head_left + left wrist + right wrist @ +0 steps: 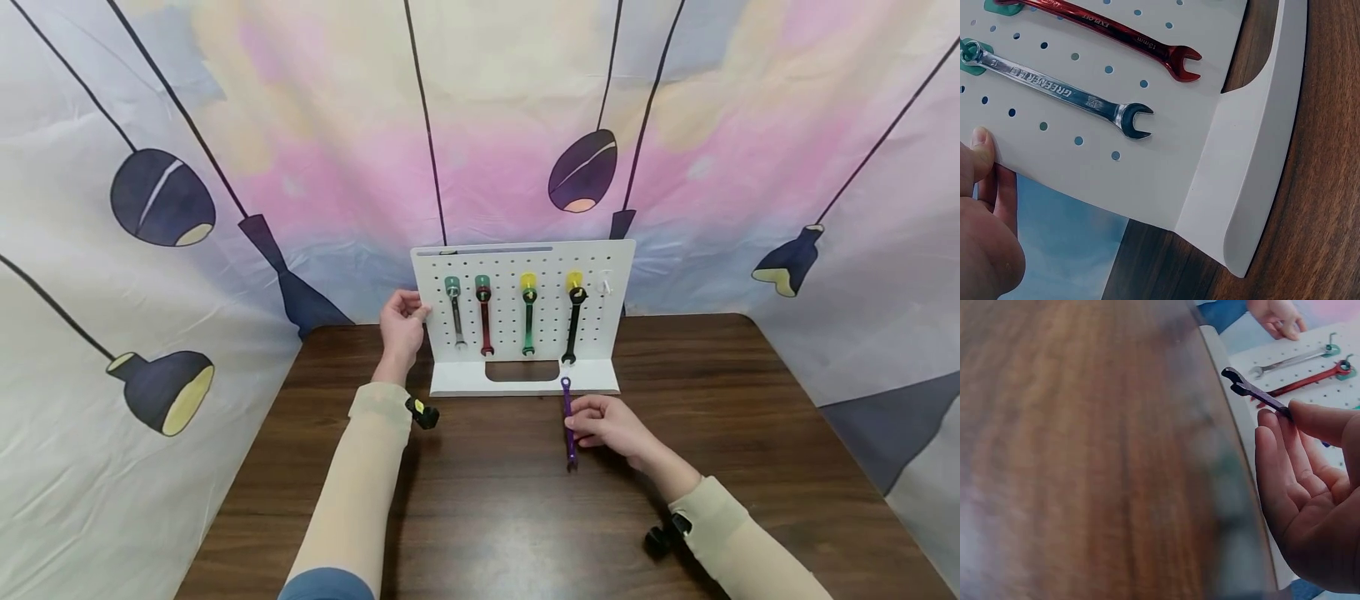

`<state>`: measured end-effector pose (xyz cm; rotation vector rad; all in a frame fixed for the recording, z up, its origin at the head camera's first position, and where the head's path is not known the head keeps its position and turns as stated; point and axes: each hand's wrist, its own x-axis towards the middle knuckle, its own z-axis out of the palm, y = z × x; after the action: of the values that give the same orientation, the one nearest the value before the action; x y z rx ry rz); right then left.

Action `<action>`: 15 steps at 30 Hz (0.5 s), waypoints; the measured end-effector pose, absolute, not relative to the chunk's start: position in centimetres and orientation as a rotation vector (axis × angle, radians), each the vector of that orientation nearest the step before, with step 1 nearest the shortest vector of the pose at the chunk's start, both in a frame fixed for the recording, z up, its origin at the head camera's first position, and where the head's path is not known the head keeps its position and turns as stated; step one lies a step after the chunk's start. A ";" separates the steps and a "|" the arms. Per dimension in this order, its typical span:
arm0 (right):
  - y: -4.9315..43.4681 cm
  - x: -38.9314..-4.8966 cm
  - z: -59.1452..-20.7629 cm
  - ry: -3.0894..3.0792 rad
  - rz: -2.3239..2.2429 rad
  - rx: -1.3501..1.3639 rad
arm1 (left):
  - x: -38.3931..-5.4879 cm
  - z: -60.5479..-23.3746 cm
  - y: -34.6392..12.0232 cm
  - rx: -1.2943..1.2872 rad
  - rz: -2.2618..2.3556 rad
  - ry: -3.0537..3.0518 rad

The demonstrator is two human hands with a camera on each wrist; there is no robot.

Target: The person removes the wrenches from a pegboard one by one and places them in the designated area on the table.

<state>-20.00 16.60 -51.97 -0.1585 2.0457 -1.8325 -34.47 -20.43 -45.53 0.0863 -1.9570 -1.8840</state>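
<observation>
A purple combination wrench point(567, 421) is pinched between thumb and fingers of my right hand point(611, 427), ring end toward the board, in front of its base. In the right wrist view the wrench's open end point(1244, 387) sticks out past the fingertips. My left hand point(402, 325) grips the left edge of the white pegboard point(506, 321), thumb on its front face. On the board hang a silver wrench point(1060, 87), a red wrench point(1129, 31), a green wrench point(529, 321) and a black wrench point(573, 329). At the far right, a white hook point(606, 286) holds nothing.
The pegboard stands on a brown wooden table point(480, 500) near its back edge, its base having a cut-out slot. Behind hangs a cloth backdrop point(480, 125) printed with lamps. Green and yellow pieces point(574, 278) sit behind the hung wrenches' upper ends.
</observation>
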 end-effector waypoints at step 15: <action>15.5 -20.2 -53.6 2.078 -1.733 -0.152 | -34.6 -45.7 -20.5 0.062 -1.876 -1.959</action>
<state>-20.22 15.52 -53.64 -0.1517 2.0781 -1.7325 -34.64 -20.54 -45.72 0.0620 -1.9591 -1.8759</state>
